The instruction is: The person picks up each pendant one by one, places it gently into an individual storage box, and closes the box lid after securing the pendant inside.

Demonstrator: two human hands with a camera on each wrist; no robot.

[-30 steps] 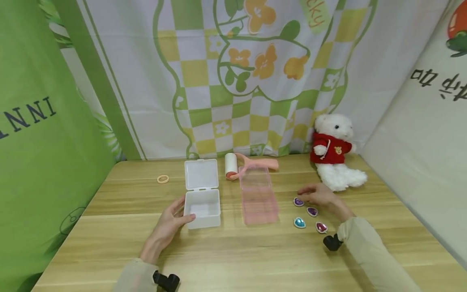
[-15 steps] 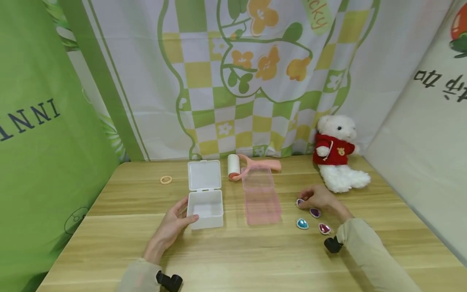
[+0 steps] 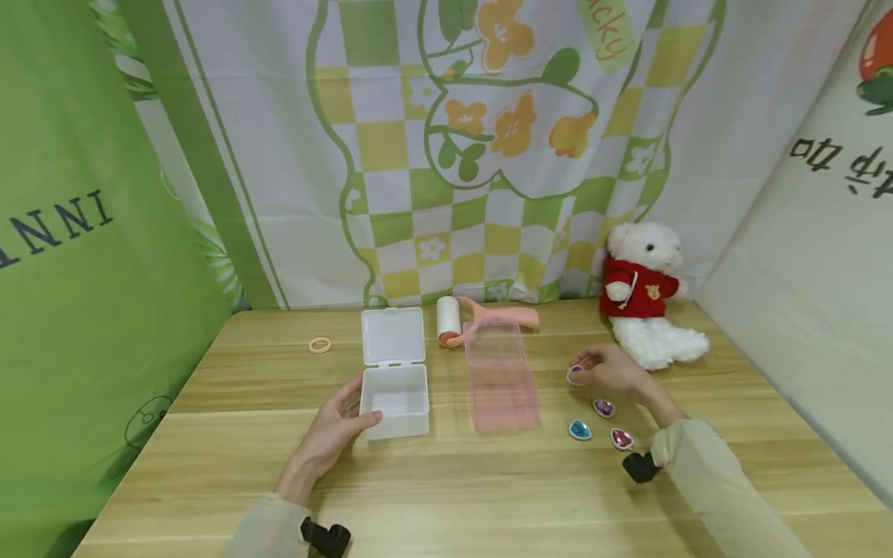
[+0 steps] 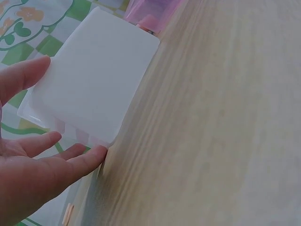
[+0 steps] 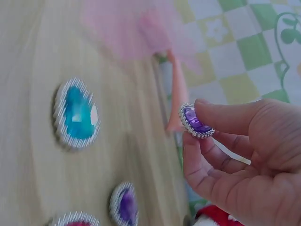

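In the head view, my left hand (image 3: 328,434) holds the open white plastic box (image 3: 395,425) at its left side, thumb at the front corner. The left wrist view shows thumb and fingers around the box (image 4: 94,75). My right hand (image 3: 614,370) pinches a purple gem with a beaded silver rim (image 5: 196,122) between thumb and fingertips, raised off the table. Below that hand lie another purple gem (image 3: 604,408), a blue gem (image 3: 580,429) and a red gem (image 3: 622,439).
A pink translucent box (image 3: 504,399) stands open between the hands. Behind it lies a lint roller (image 3: 449,322) with a pink handle. A small tan ring (image 3: 319,346) is at the back left. A white plush bear (image 3: 643,294) in red sits at the back right of the wooden table (image 3: 446,496).
My right hand has closed its fingertips on a purple gem and lifted it from the table. The left hand stays on the white box. The head view has shifted slightly.
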